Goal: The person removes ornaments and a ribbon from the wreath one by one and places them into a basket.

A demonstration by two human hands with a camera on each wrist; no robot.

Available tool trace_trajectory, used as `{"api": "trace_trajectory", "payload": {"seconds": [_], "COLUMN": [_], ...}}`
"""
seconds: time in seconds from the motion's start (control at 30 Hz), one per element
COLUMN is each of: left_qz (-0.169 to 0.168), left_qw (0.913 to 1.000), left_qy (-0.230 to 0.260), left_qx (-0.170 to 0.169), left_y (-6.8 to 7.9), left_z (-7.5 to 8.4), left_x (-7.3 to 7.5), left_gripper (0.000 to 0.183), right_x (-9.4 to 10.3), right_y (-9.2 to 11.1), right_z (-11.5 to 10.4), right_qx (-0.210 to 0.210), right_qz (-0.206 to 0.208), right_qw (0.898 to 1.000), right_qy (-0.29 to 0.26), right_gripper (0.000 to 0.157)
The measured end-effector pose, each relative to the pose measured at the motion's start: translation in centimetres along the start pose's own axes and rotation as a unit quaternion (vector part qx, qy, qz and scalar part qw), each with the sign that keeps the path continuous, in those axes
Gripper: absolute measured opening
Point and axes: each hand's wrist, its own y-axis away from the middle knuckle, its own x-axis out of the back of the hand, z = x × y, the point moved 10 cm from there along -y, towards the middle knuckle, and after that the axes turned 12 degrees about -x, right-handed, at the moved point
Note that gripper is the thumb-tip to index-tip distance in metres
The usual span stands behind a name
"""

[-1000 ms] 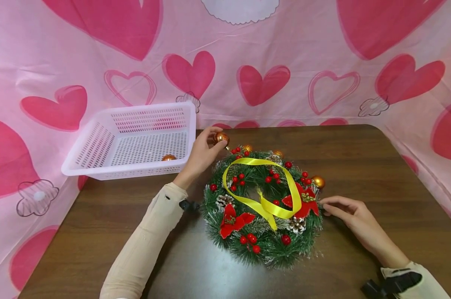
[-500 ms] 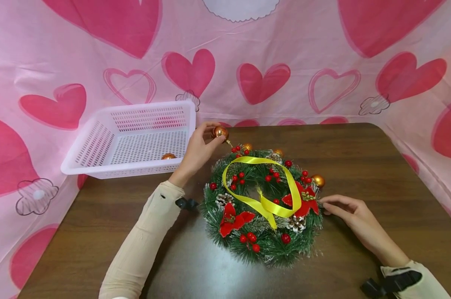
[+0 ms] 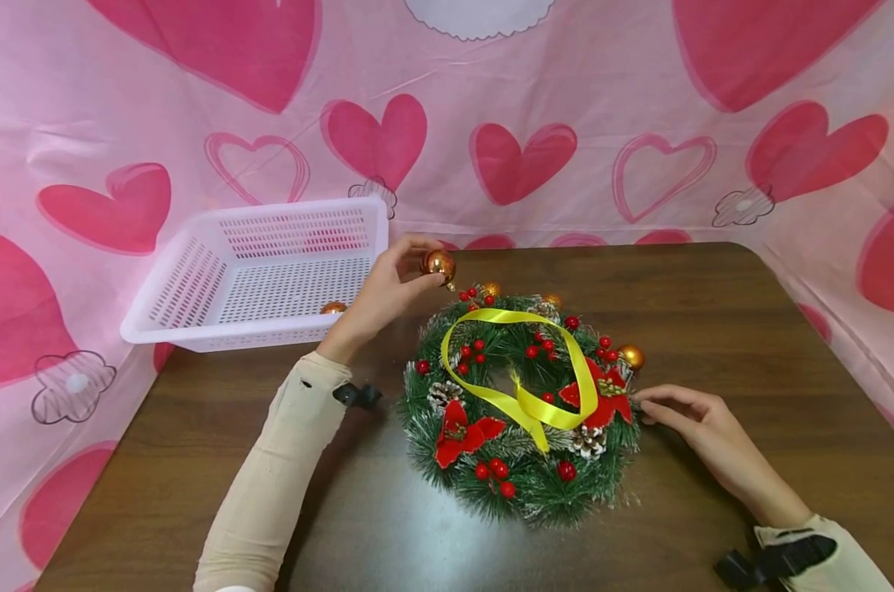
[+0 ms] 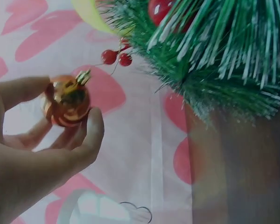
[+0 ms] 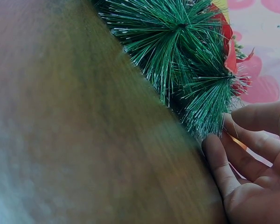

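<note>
A wreath on the worktop, a bauble held beyond.
The right hand meets its side, whether pinching I can't tell; farther, the left hand has thumb and fingers round the bauble, near the white basket.

the left hand sits farther to the left of the frame than a second ago, its wrist now over the near right corner of the white basket. its thumb reaches less far across the copper ball, leaving more of the shiny surface bare. the sleeve has shifted left too, and its black strap now stands apart from the wreath at center.
</note>
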Motion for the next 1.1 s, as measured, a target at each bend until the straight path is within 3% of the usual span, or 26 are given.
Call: {"api": "trace_trajectory", "payload": {"seconds": [0.2, 0.37, 0.7, 1.1], "left_qz": [-0.047, -0.063, -0.057, -0.012], "left_qw": [0.9987, 0.9976, 0.9979, 0.9997], "left_qy": [0.016, 0.025, 0.03, 0.02], "left_qx": [0.012, 0.013, 0.009, 0.006], "left_y": [0.3, 0.4, 0.2, 0.2], "left_z": [0.1, 0.2, 0.7, 1.7], "left_x": [-0.2, -0.1, 0.1, 1.5], "left_gripper": [0.043, 0.043, 0.041, 0.039], "right_x": [0.0, 0.0, 0.1, 0.1], "right_y": [0.0, 0.0, 0.0, 0.1], "right_z": [0.0, 0.1, -0.1, 0.0], "right_qx": [-0.002, -0.005, -0.003, -0.008], "right_qz": [0.001, 0.002, 0.003, 0.006], "right_qw": [1.0, 1.0, 1.0, 1.0], "right_qy": [0.005, 0.006, 0.016, 0.016], "right_gripper": [0.029, 0.029, 0.029, 0.029]}}
